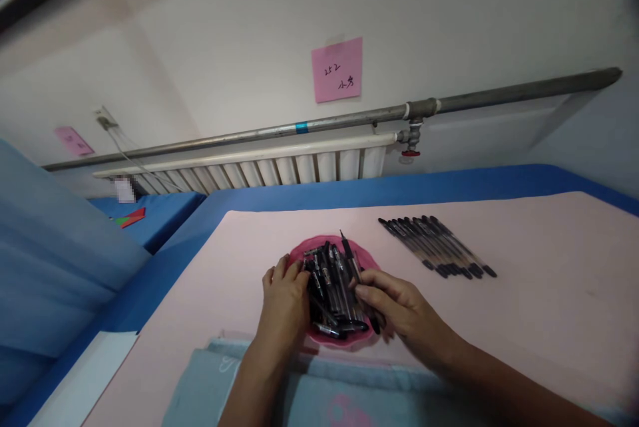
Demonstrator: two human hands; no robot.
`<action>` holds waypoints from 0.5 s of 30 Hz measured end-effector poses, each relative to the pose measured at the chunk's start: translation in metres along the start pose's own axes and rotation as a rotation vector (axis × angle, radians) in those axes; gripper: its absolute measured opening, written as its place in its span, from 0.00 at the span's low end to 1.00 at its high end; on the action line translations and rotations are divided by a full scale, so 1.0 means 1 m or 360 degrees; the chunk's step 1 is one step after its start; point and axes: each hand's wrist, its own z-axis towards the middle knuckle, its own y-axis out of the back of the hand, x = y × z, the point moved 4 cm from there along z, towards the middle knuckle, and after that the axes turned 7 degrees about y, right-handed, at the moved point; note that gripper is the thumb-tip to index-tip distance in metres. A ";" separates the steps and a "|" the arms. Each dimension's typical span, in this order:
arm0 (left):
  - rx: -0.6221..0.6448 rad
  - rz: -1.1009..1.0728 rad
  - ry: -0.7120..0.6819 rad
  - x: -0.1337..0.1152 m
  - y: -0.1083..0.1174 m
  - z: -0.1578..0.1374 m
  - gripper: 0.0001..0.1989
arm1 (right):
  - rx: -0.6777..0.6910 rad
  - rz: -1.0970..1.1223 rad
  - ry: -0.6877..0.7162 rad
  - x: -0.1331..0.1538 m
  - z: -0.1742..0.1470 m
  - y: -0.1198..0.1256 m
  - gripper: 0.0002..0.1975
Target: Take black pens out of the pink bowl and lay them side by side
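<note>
A pink scallop-edged bowl point(309, 243) full of black-and-clear gel pens point(329, 287) sits on the pink table cover. My right hand point(399, 304) is at its right side, thumb and fingers closed on an uncapped gel pen point(348, 253), whose tip points up and away. My left hand point(284, 297) rests at the bowl's left rim with fingers bent in over the pens; whatever they pinch is hidden. To the right, several capped gel pens point(434, 247) lie slanted side by side in a row.
Folded light-blue cloth point(200, 380) lies along the near edge, under my forearms. A white sheet point(84, 380) is at the lower left, beside a blue curtain point(44, 247). Beyond the table are a radiator point(279, 171), a pipe point(239, 138) and a pink note point(338, 71) on the wall.
</note>
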 end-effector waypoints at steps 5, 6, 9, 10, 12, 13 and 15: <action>0.0212 0.0033 -0.0025 0.001 -0.002 -0.006 0.13 | 0.0021 -0.0018 0.0010 0.000 0.001 0.000 0.08; 0.0255 0.0018 -0.0012 0.002 0.000 -0.008 0.12 | 0.0024 -0.0020 0.0009 0.000 0.001 0.000 0.08; 0.0392 -0.0036 -0.0003 0.003 0.007 -0.012 0.13 | 0.0035 -0.0018 0.0002 0.001 0.001 0.001 0.08; 0.0439 -0.0059 -0.0001 0.003 0.010 -0.013 0.14 | 0.0037 -0.0014 -0.0002 0.001 0.001 0.001 0.08; 0.0492 -0.0124 -0.0016 0.003 0.014 -0.013 0.15 | 0.0039 -0.0005 -0.0005 0.001 0.001 0.001 0.08; 0.0499 -0.0156 -0.0027 0.003 0.016 -0.013 0.15 | 0.0039 -0.0005 -0.0004 0.000 0.001 0.002 0.09; 0.0367 -0.0230 -0.0010 0.007 0.020 -0.011 0.15 | 0.0038 -0.0012 0.0003 -0.001 0.001 0.002 0.09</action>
